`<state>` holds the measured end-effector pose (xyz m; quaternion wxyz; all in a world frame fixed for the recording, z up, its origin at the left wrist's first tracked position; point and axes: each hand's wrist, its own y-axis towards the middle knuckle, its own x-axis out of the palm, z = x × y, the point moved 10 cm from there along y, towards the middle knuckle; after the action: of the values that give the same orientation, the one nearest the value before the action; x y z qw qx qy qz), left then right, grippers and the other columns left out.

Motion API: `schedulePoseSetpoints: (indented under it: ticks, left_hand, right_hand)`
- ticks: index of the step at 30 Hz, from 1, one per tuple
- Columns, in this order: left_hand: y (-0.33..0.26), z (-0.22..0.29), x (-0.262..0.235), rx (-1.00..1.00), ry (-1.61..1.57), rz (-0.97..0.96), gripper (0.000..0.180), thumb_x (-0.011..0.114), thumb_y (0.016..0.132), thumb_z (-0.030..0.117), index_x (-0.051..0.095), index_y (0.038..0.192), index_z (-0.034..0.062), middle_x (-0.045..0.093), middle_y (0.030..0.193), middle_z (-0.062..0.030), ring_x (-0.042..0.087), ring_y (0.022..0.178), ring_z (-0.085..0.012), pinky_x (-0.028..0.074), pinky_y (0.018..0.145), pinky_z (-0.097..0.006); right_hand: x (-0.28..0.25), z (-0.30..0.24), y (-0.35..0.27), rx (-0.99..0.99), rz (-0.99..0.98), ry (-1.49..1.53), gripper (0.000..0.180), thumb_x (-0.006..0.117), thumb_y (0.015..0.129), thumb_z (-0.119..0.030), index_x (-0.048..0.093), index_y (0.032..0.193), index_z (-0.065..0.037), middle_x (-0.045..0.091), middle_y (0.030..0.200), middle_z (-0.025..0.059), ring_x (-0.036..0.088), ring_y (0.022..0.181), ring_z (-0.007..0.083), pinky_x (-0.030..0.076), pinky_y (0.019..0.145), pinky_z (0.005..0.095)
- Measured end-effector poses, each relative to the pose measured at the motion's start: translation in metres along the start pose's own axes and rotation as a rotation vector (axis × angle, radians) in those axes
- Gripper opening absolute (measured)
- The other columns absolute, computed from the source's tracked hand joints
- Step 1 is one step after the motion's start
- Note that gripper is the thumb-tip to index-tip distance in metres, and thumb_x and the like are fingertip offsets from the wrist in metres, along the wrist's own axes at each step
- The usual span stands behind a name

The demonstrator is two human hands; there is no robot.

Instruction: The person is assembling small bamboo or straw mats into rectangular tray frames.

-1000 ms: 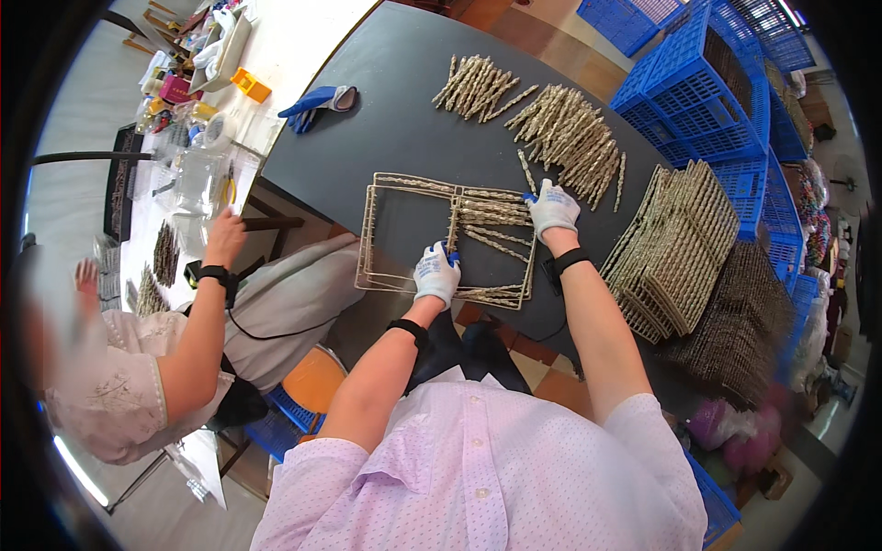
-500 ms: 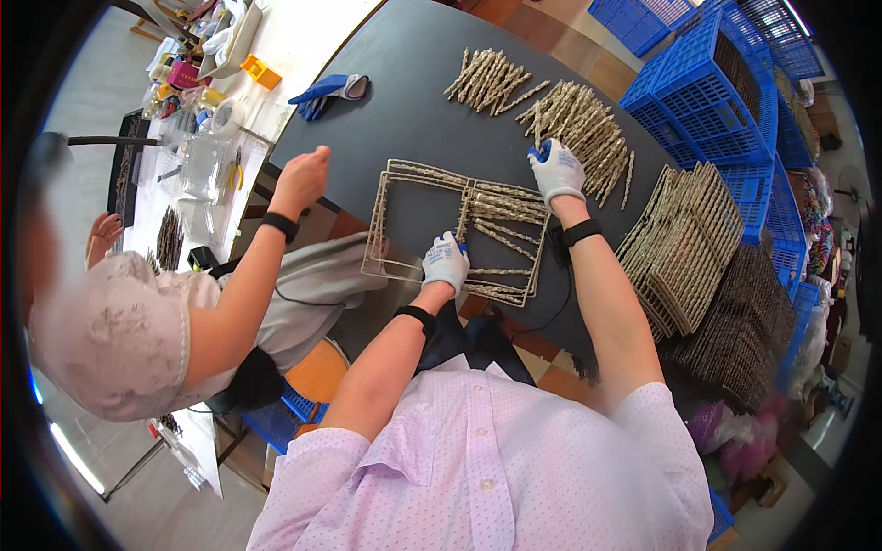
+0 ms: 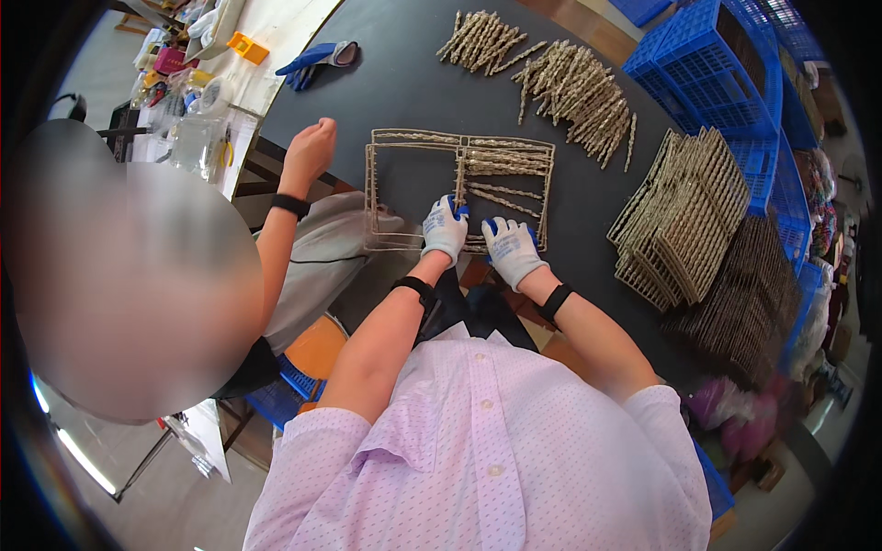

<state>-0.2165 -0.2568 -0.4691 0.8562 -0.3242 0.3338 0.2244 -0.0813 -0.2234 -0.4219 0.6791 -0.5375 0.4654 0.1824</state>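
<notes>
A rectangular wire frame (image 3: 369, 188) lies on the dark table before me, split by a middle bar. Its left half is bare; twisted pale sticks (image 3: 505, 163) span the right half, bunched at the far side and loosely spaced nearer. My left hand (image 3: 446, 231), in a white glove with blue fingertips, is closed on the middle bar near the front edge. My right hand (image 3: 511, 246), gloved alike, is closed low over the frame's near right side. A bit of a twisted stick shows between my hands; the rest is hidden under the right fingers.
Loose twisted sticks (image 3: 574, 96) lie in two heaps at the far side. To the right are stacked stick-filled frames (image 3: 684, 216), darker panels (image 3: 740, 294) and blue crates (image 3: 703, 69). A blue glove (image 3: 317, 64) lies far left, near a co-worker's raised hand (image 3: 310, 151).
My right hand has come back from the far heap to the frame's near side, beside my left. The left stays at the middle bar. The co-worker has leaned further into view.
</notes>
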Motion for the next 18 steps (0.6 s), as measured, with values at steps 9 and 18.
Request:
schedulePoseSetpoints:
  ticks: [9, 18]
  left_hand:
    - [-0.025, 0.029, 0.038, 0.06, -0.096, -0.021, 0.029, 0.071, 0.091, 0.025, 0.066, 0.114, 0.0085, 0.072, 0.105, -0.0195, 0.068, 0.101, -0.042, 0.053, 0.088, -0.05]
    - [-0.037, 0.049, 0.079, 0.095, -0.199, -0.159, 0.026, 0.073, 0.09, 0.024, 0.068, 0.109, 0.0076, 0.073, 0.1, -0.0188, 0.068, 0.095, -0.0417, 0.054, 0.083, -0.048]
  right_hand:
    - [0.024, 0.031, -0.03, 0.025, -0.142, 0.216, 0.064, 0.074, 0.086, -0.03, 0.055, 0.142, -0.007, 0.071, 0.122, 0.0143, 0.068, 0.114, 0.0308, 0.052, 0.096, 0.0453]
    - [0.071, 0.068, -0.049, -0.093, -0.341, 0.757, 0.048, 0.079, 0.079, -0.033, 0.071, 0.119, -0.007, 0.072, 0.119, 0.0162, 0.067, 0.111, 0.0366, 0.053, 0.097, 0.0425]
